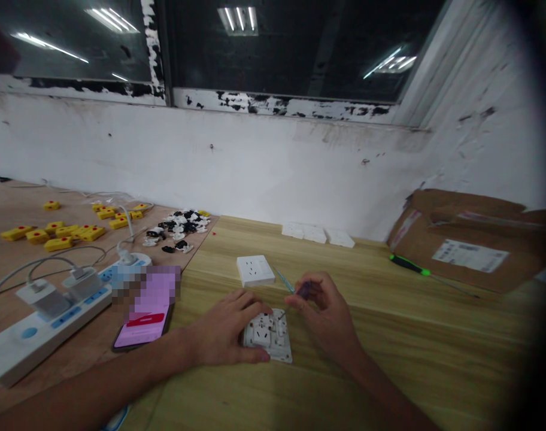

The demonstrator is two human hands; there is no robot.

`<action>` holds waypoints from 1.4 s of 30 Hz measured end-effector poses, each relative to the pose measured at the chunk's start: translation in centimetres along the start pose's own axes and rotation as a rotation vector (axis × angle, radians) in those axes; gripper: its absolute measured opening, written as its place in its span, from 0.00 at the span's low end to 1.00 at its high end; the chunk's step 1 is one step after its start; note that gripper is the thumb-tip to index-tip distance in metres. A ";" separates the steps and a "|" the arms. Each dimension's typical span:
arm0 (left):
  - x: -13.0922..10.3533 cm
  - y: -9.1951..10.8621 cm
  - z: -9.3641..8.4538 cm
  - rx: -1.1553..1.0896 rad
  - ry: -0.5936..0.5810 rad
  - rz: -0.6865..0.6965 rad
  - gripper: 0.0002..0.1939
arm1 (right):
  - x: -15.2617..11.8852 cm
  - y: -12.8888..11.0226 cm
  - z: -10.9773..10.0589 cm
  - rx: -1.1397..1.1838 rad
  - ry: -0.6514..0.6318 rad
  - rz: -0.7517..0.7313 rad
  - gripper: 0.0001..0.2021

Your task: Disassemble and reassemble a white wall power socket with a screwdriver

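A white wall socket, its inner parts showing, lies on the wooden table under my left hand. The fingers and thumb of that hand grip its left side at the upper and lower edges. My right hand is just right of the socket, closed in a pinch around a slim screwdriver. Its thin teal part points up and left, and a purple part sits between the fingers. Behind both hands, a second white socket rests face up, with its slots visible.
A power strip with plugged-in chargers and a phone lie left. Beyond are yellow blocks and a pile of black and white parts. White plates line the wall; a green-black screwdriver lies by a cardboard box.
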State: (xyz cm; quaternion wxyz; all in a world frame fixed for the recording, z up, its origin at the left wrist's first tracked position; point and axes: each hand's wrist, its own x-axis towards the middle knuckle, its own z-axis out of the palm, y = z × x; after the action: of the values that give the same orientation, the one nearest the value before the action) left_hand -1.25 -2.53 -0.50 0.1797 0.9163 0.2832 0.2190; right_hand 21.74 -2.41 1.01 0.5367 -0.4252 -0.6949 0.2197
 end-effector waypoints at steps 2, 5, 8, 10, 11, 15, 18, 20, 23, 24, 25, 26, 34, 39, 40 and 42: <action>0.0 0.0 0.0 -0.003 0.004 0.003 0.34 | -0.1 0.0 -0.1 0.006 -0.039 -0.020 0.12; 0.0 0.0 0.0 -0.004 0.005 0.006 0.33 | -0.4 -0.4 -0.3 0.022 -0.153 -0.048 0.08; 0.0 0.0 0.0 -0.002 0.005 0.005 0.34 | -0.7 -1.1 -0.6 0.048 -0.224 -0.055 0.11; -0.1 -0.1 0.0 -0.003 0.009 0.006 0.34 | -0.6 -1.4 -0.7 0.056 -0.245 -0.054 0.13; -0.1 -0.1 0.0 -0.004 0.012 0.005 0.34 | -0.6 -1.5 -0.8 0.056 -0.248 -0.048 0.12; -0.1 -0.1 0.0 -0.007 0.012 0.000 0.34 | -0.1 -1.1 -0.7 -0.016 -0.169 -0.034 0.08; -0.1 0.0 0.0 -0.005 0.007 -0.001 0.34 | 0.2 -0.6 -0.5 -0.075 -0.039 -0.048 0.08; 0.0 0.0 0.0 -0.001 0.004 -0.007 0.34 | 0.2 -0.4 -0.5 -0.054 0.031 -0.042 0.09; 0.0 0.0 0.0 0.002 0.001 -0.018 0.34 | 0.1 -0.6 -0.6 0.042 0.088 -0.016 0.08; 0.0 0.0 0.0 0.003 -0.001 -0.019 0.35 | 0.0 -0.7 -0.6 0.080 0.091 -0.005 0.07; 0.0 0.0 0.0 0.003 -0.004 -0.017 0.35 | -0.1 -0.8 -0.6 0.115 0.084 0.003 0.07; 0.0 0.0 0.0 0.004 -0.007 -0.014 0.35 | -0.2 -0.8 -0.5 0.143 0.069 0.009 0.07; 0.0 0.2 -0.1 0.016 -0.013 -0.020 0.34 | -0.7 -0.2 0.4 0.153 -0.072 0.027 0.06; 0.0 0.3 -0.2 0.020 -0.014 -0.014 0.34 | -0.5 -0.6 -0.1 -0.009 -0.151 -0.055 0.05; 0.0 0.3 -0.2 0.018 -0.014 -0.012 0.35 | -0.4 -0.8 -0.2 -0.028 -0.174 -0.064 0.06; -0.1 0.2 -0.2 0.014 -0.014 -0.013 0.36 | -0.3 -1.2 -0.3 -0.028 -0.229 -0.060 0.08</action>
State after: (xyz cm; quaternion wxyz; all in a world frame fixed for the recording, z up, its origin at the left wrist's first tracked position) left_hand -1.29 -2.69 -0.23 0.1766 0.9172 0.2893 0.2093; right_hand 21.62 -3.37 1.79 0.4541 -0.3839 -0.7671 0.2408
